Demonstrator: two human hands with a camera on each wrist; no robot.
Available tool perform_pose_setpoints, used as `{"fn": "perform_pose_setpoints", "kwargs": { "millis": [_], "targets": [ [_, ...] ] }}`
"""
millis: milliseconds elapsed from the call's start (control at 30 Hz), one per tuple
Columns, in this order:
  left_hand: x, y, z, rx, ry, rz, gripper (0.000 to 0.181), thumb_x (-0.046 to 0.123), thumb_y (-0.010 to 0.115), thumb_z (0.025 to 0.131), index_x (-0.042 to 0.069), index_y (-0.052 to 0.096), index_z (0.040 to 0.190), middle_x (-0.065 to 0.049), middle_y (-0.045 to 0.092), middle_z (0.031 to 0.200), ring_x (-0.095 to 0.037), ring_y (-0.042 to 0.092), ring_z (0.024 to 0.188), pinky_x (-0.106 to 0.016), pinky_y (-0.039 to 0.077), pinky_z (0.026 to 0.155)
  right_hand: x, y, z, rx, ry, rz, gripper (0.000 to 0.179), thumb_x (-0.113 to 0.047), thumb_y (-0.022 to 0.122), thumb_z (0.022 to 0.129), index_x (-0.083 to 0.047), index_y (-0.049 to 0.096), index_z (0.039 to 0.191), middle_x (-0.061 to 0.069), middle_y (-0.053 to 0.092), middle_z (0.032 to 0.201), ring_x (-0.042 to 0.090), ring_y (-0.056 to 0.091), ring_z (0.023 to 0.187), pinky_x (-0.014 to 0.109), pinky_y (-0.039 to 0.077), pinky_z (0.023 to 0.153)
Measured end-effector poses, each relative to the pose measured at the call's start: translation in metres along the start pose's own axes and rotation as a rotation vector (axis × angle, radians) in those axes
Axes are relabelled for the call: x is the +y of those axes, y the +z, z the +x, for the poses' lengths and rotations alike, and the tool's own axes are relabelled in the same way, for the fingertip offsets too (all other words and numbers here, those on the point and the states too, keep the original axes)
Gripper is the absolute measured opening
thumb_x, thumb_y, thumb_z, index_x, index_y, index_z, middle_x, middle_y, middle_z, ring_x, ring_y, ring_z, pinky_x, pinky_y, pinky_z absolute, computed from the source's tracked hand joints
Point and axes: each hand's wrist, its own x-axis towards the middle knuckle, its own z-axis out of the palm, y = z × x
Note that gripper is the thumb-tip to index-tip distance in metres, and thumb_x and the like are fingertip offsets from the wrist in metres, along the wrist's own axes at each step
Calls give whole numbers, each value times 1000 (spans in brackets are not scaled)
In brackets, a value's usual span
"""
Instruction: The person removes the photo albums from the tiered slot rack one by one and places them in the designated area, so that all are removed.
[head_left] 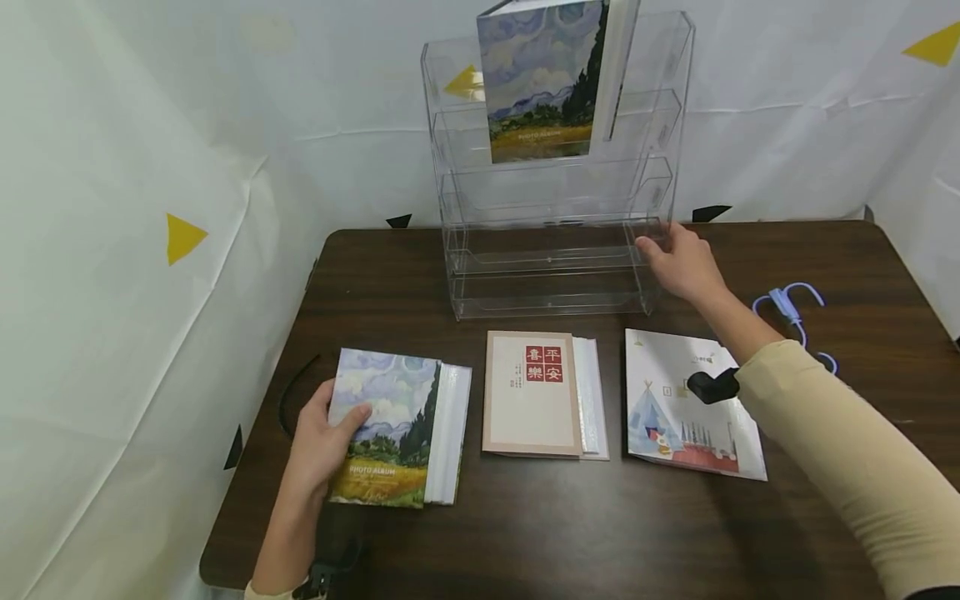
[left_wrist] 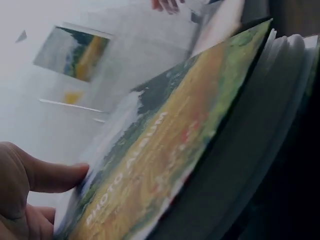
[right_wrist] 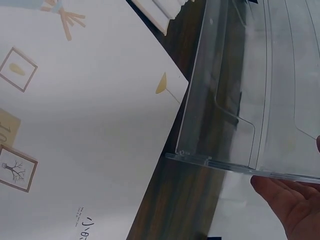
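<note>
My left hand [head_left: 318, 437] grips the left edge of a photo album [head_left: 382, 425] with a painted landscape cover, thumb on top. Close up in the left wrist view, the cover's edge stands tilted beside the thumb [left_wrist: 55, 176]. At the back of the table, my right hand [head_left: 686, 262] holds the right side wall of a clear tiered display rack [head_left: 551, 304]. The right wrist view has that hand [right_wrist: 295, 202] against the side wall, partly cut off. Another landscape album [head_left: 543, 92] stands upright in the rack's top tier.
A beige album [head_left: 532, 408] with red Chinese characters lies mid-table. Right of it is a white album [head_left: 675, 417] with a tent drawing, partly under the right forearm. A blue hooked object [head_left: 786, 307] lies further right. White sheeting [head_left: 300, 83] hangs behind the table.
</note>
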Motion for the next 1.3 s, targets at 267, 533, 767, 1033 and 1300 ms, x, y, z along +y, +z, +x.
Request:
{"fn": "perform_pose_setpoints", "kwargs": {
  "millis": [267, 533, 767, 1033, 1300],
  "targets": [
    [-30, 8, -18, -71, -123, 33, 54, 6, 59, 98, -6, 34, 145, -29, 42, 143, -42, 44, 128, -53, 38, 101, 1, 1, 1, 1, 16, -8, 69, -42, 42, 105, 10, 28, 149, 35, 46, 136, 51, 43, 125, 63, 36, 101],
    [-37, 15, -19, 19, -126, 241, 51, 10, 70, 90, 2, 53, 137, -21, 62, 122, -36, 63, 106, -46, 53, 82, 2, 0, 2, 9, 15, 7, 71, -43, 43, 104, 11, 29, 148, 35, 47, 137, 51, 44, 126, 62, 36, 101],
    [-34, 14, -16, 52, -109, 287, 46, 9, 72, 88, 7, 60, 133, -13, 68, 111, -29, 68, 95, -40, 54, 73, 2, 0, 1, 5, 24, 6, 71, -42, 43, 104, 10, 28, 149, 35, 46, 138, 51, 43, 127, 62, 36, 102],
    [-15, 2, -4, 105, 7, 416, 45, 19, 72, 91, 6, 59, 133, -11, 69, 115, -29, 68, 98, -55, 42, 92, 2, 0, 2, 9, 11, 12, 68, -42, 43, 104, 10, 31, 148, 34, 47, 136, 50, 43, 126, 62, 36, 101],
    [59, 13, 46, 57, 393, 331, 56, 18, 74, 90, 10, 52, 141, -9, 63, 124, -27, 65, 105, -46, 55, 81, 3, 0, 2, 8, 13, 11, 67, -41, 43, 104, 10, 32, 147, 34, 47, 136, 50, 44, 125, 62, 37, 101]
  ]
}}
